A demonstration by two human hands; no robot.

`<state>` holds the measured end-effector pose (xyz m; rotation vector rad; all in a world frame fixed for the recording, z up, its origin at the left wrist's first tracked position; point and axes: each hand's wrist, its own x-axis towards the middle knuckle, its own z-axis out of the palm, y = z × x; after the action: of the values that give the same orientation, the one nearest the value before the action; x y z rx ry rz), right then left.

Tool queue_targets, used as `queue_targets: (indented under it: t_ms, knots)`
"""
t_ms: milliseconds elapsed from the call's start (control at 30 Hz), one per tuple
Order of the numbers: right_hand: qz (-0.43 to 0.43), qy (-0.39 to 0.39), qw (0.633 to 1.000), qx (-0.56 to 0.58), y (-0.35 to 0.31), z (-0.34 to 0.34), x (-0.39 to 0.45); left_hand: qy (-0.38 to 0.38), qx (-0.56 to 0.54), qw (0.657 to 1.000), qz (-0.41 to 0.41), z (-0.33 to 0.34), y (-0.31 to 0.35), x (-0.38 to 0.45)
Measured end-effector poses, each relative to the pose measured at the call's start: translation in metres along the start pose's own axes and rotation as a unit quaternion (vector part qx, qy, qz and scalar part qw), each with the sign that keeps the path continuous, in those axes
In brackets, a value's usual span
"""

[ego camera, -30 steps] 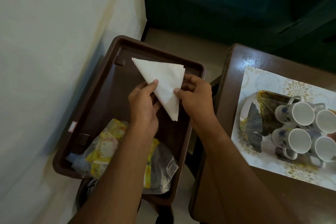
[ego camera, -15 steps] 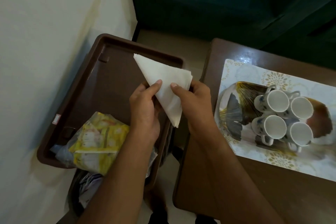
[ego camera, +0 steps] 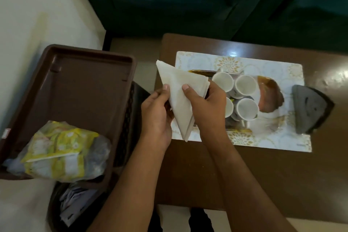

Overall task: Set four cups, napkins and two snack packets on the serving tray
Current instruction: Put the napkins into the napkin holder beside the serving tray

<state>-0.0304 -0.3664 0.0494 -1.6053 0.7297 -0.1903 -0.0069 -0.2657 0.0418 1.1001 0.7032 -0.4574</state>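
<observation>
Your brown tray [ego camera: 79, 73] holds yellow snack packets [ego camera: 56, 149]; four white cups [ego camera: 244, 84] sit on the patterned tray [ego camera: 271, 90]. Your left hand [ego camera: 156, 117] and right hand [ego camera: 205, 105] pinch a white triangular folded napkin [ego camera: 178, 96] above the table edge [ego camera: 188, 175].

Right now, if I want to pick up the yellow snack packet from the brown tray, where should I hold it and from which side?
Probably from above, at the near end of the brown tray. The yellow snack packet lies flat and crumpled against the tray's near wall, so a side approach looks blocked. Pinch its raised upper fold. Both the left hand and right hand hold the folded napkins, so free one first.
</observation>
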Motion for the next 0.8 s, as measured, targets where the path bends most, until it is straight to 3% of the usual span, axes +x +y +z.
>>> queue_targets:
  t_ms: [300,800]
  knots:
    - [-0.03,0.08,0.996,-0.016,0.007,-0.105,0.011,-0.046,0.049,0.998,-0.016,0.089,-0.062,-0.035]
    - [-0.079,0.237,0.966,-0.071,0.028,-0.242,0.047,-0.201,0.123,0.969,-0.066,0.186,-0.177,-0.062]
